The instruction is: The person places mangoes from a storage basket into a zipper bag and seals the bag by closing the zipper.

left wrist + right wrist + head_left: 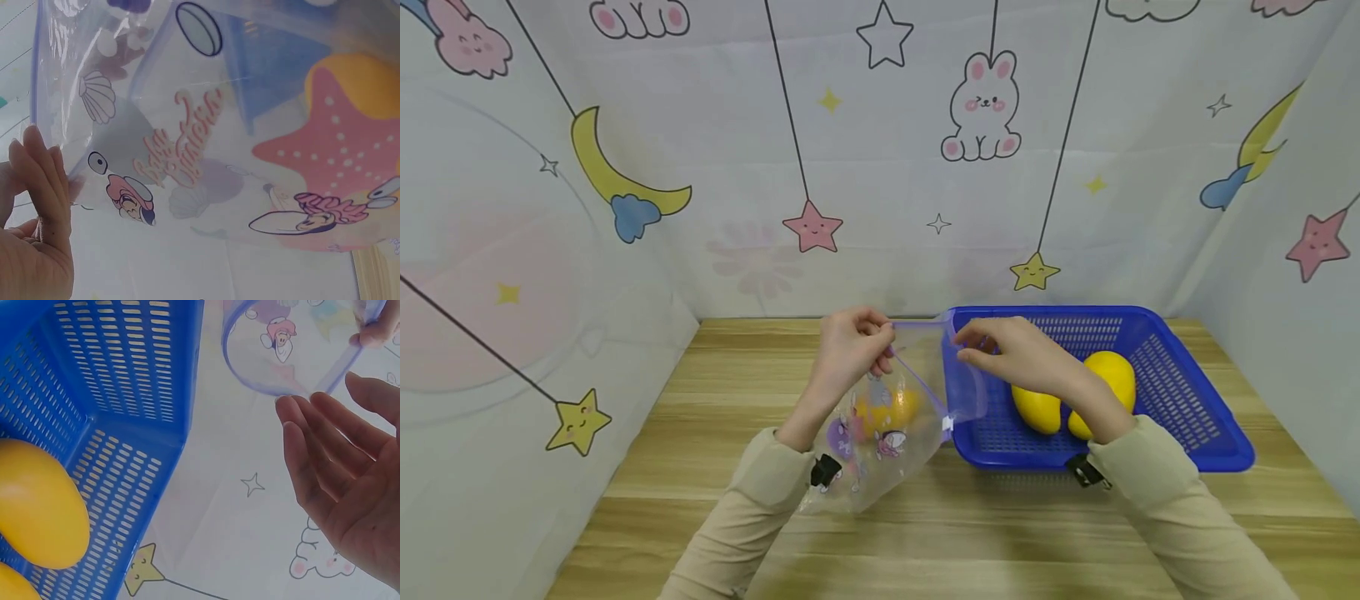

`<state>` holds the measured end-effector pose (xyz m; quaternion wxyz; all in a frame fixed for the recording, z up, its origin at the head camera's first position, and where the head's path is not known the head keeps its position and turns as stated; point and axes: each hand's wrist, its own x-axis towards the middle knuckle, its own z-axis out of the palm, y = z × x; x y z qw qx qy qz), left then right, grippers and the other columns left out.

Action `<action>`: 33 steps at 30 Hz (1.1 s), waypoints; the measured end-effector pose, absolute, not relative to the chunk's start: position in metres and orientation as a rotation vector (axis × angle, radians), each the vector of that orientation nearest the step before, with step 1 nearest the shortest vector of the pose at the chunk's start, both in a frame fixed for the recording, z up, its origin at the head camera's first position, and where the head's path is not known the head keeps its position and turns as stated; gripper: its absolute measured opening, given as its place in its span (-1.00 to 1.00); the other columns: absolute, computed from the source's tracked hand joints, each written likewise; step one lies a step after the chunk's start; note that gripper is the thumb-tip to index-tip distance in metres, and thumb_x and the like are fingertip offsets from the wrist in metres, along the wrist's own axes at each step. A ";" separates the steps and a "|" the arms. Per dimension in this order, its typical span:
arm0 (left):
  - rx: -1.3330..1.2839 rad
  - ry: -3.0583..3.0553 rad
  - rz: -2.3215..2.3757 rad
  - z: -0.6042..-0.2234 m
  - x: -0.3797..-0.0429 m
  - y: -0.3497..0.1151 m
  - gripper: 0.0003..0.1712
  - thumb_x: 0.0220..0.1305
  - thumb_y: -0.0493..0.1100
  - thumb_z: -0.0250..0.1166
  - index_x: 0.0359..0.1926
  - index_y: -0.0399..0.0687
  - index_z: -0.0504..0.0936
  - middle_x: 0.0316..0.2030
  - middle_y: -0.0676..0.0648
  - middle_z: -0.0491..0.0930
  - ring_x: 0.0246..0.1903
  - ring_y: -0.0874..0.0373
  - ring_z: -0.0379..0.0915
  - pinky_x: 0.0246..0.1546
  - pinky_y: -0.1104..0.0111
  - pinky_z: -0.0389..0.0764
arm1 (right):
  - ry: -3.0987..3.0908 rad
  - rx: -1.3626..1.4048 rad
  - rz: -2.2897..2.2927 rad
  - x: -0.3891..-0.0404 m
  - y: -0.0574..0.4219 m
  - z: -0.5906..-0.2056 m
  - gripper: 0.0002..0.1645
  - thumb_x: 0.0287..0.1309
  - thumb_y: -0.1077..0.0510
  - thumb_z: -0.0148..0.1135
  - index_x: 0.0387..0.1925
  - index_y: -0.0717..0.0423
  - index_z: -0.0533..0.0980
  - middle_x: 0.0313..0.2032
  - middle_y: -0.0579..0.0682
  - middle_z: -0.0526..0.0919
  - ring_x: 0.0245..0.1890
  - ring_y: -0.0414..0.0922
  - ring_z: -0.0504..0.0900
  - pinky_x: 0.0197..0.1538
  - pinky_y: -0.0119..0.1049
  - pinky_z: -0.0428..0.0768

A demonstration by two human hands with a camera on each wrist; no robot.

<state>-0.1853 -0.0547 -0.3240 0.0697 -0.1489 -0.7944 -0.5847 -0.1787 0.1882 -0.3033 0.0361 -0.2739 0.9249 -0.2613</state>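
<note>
- L hand [856, 337]: pinching the purple rim of a clear bag [887, 471], thumb & fingertips closed on it.
- R hand [1015, 350]: holding nothing, thumb spread apart from loosely bent fingers; fingertips right by the bag's rim, can't tell if touching.
- Bag: btwn the hands, tilted, mouth gaping to the right, cartoon prints on it; white zip slider [947, 424] at its near right corner.
- Yellow fruit [895, 408] inside bag, seen thru plastic.
- Blue basket [1221, 446]: to the right, bag overlapping its left side; L mango [1037, 411] & R mango [1116, 379] inside, partly behind R arm.
- Wood-grain surface [662, 467] under it all; printed cloth [880, 158] at far side.
</note>
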 end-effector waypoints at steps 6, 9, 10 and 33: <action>-0.449 -2.358 -1.742 -0.318 -0.184 -0.057 -0.88 0.20 -0.37 0.19 -0.33 -0.39 0.62 -0.66 -0.23 0.62 -0.83 0.19 0.50 -0.77 0.29 0.59 | 2.865 -0.796 -0.847 -0.180 0.195 -0.298 -0.69 0.33 0.05 0.12 0.01 0.08 0.57 -0.11 -0.01 0.70 -0.18 -0.11 0.64 -0.09 -0.17 0.66; -0.438 -2.342 -1.743 -0.315 -0.184 -0.058 -0.89 0.20 -0.37 0.19 -0.35 -0.37 0.62 -0.66 -0.24 0.62 -0.84 0.20 0.50 -0.78 0.30 0.58 | 2.863 -0.789 -0.841 -0.182 0.199 -0.297 -0.68 0.34 0.05 0.11 0.02 0.08 0.57 -0.08 0.00 0.70 -0.16 -0.09 0.65 -0.07 -0.15 0.66; -0.437 -2.337 -1.744 -0.314 -0.184 -0.058 -0.90 0.19 -0.38 0.19 -0.35 -0.37 0.62 -0.66 -0.24 0.62 -0.84 0.21 0.50 -0.78 0.31 0.58 | 2.864 -0.790 -0.838 -0.183 0.201 -0.296 -0.68 0.34 0.05 0.11 0.02 0.08 0.57 -0.08 0.00 0.70 -0.15 -0.08 0.65 -0.07 -0.14 0.66; -0.466 -2.315 -1.704 -0.302 -0.187 -0.062 -0.89 0.19 -0.37 0.18 -0.36 -0.38 0.61 -0.66 -0.24 0.61 -0.83 0.18 0.50 -0.77 0.26 0.59 | 2.933 -0.697 -0.694 -0.197 0.230 -0.291 -0.69 0.33 0.06 0.11 -0.04 0.14 0.58 -0.12 0.07 0.70 -0.18 -0.06 0.62 -0.10 -0.09 0.63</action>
